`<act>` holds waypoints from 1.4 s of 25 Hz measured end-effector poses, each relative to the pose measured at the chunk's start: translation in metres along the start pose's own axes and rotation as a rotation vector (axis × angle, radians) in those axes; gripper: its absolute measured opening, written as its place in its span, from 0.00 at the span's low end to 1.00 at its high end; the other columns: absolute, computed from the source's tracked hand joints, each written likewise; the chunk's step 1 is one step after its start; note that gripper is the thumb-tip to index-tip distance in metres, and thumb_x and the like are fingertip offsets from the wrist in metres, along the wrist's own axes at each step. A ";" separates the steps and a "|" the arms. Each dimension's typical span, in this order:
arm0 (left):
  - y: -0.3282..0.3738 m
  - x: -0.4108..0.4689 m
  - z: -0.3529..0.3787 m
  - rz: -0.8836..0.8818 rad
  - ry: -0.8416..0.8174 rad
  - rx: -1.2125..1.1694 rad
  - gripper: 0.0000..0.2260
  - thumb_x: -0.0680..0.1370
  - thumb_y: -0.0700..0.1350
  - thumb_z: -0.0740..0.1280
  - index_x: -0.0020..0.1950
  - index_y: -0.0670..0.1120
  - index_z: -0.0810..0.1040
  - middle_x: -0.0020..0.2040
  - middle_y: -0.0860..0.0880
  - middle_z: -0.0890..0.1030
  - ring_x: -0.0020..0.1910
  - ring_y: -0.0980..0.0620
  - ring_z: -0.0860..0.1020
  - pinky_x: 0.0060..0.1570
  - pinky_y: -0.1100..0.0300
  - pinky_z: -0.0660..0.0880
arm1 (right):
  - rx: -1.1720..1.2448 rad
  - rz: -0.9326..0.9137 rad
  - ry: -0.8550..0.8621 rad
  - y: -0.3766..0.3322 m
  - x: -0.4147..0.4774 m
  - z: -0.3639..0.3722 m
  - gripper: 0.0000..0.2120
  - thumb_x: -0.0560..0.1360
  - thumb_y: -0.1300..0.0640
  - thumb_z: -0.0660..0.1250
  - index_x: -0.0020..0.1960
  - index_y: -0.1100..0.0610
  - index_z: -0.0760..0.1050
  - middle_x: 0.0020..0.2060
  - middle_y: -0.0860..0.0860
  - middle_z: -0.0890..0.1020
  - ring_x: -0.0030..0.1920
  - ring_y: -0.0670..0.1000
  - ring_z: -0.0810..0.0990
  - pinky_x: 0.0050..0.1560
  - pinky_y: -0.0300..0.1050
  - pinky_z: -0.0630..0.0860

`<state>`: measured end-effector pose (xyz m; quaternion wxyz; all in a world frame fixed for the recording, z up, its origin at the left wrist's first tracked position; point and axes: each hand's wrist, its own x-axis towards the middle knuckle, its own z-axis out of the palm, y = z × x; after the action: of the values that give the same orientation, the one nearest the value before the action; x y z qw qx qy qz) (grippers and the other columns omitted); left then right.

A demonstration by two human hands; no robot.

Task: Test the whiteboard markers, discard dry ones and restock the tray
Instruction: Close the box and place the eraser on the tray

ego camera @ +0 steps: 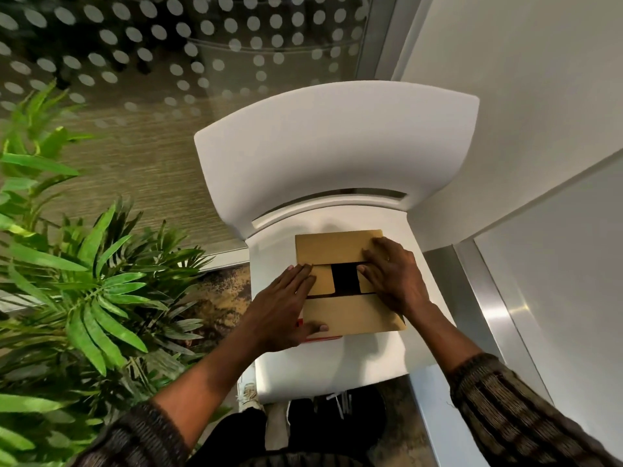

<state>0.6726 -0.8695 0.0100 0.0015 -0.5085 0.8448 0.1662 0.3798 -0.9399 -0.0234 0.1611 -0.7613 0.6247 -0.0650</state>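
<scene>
From the head camera we look down on a white moulded plastic chair [337,146]. On its seat, close to the backrest, sits a square brown cardboard box [350,315]. Our left hand [283,308] lies flat on the box's left side, fingers [300,274] straight across the small left inner flap and thumb on the wide near flap, gripping nothing. Our right hand [394,278] rests spread on the right side, fingers [374,246] extended over the far flap, likewise holding nothing. A dark gap shows between the inner flaps. Left of the chair stands a leafy green plant [84,264]; behind the chair is a dot-patterned glass wall [168,45].
</scene>
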 end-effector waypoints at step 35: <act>-0.023 0.021 0.015 -0.020 -0.178 -0.034 0.43 0.85 0.72 0.47 0.88 0.44 0.40 0.87 0.46 0.34 0.85 0.51 0.31 0.86 0.51 0.39 | -0.072 -0.052 0.096 -0.001 -0.035 0.029 0.25 0.83 0.51 0.65 0.79 0.55 0.70 0.79 0.55 0.69 0.80 0.61 0.66 0.71 0.65 0.75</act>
<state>0.6802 -0.8934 -0.0141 0.0697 -0.5003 0.8331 0.2253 0.3819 -0.9010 -0.0462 0.1019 -0.7786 0.6136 -0.0830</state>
